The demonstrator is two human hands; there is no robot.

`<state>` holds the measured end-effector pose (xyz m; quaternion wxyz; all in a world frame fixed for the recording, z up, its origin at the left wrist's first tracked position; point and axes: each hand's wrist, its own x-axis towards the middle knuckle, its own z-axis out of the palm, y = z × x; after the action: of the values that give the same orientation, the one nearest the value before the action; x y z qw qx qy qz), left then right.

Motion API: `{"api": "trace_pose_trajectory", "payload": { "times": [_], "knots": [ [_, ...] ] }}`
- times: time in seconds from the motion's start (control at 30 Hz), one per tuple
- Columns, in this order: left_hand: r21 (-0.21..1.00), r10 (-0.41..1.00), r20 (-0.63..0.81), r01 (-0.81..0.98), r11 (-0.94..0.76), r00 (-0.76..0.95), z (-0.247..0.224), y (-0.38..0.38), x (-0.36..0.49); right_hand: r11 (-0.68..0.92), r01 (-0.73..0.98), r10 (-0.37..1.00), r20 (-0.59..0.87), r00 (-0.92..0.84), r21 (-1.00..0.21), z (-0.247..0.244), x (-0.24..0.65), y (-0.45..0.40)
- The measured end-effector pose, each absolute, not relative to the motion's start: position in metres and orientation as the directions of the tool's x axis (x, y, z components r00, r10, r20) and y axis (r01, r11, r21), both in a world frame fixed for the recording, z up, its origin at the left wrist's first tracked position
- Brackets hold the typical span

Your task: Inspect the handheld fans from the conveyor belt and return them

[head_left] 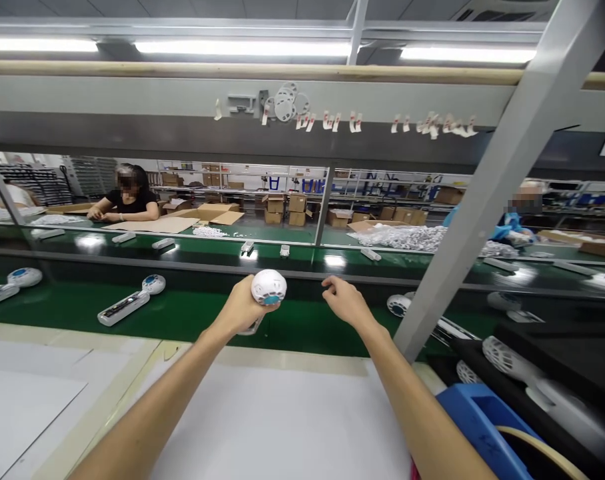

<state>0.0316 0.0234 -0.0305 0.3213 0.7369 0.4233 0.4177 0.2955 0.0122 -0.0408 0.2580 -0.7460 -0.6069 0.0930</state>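
My left hand (238,308) is shut around a small handheld fan (267,288), with its round white vented head and blue centre above my fingers and its pale handle mostly hidden in my grip. My right hand (346,301) hangs open and holds nothing, above the green conveyor belt (202,320) and close to the left hand. Similar white fans with long handles lie on the belt, one (125,304) to the left of my hands and another (432,325) to the right, partly behind a grey steel post (462,220).
A white work surface (277,427) lies in front of the belt. At lower right are a blue bin (482,427) and a black tray (542,380) holding fans. Beyond a glass divider (262,220), a co-worker (127,200) sits at a second belt among cardboard boxes and loose white parts.
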Motion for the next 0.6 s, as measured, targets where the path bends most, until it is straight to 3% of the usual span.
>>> {"api": "trace_pose_trajectory", "payload": {
  "times": [0.17,0.33,0.47,0.6],
  "knots": [
    [0.937,0.948,0.057,0.31,-0.159,0.313,-0.056,0.041,0.032,-0.159,0.887,0.979,0.049,0.199,-0.433,-0.052,0.298,0.015],
    [0.923,0.983,-0.002,0.378,-0.069,0.184,-0.08,0.059,0.032,-0.2,0.902,0.977,-0.007,0.214,-0.381,-0.055,0.302,0.013],
    [0.819,0.997,-0.018,0.574,-0.027,0.073,-0.095,0.071,0.026,-0.243,0.916,0.97,-0.067,0.234,-0.32,-0.057,0.309,0.012],
    [0.601,1.0,-0.012,0.799,-0.007,0.018,-0.099,0.078,0.013,-0.295,0.922,0.955,-0.081,0.284,-0.25,-0.059,0.314,0.013]
  ]
}}
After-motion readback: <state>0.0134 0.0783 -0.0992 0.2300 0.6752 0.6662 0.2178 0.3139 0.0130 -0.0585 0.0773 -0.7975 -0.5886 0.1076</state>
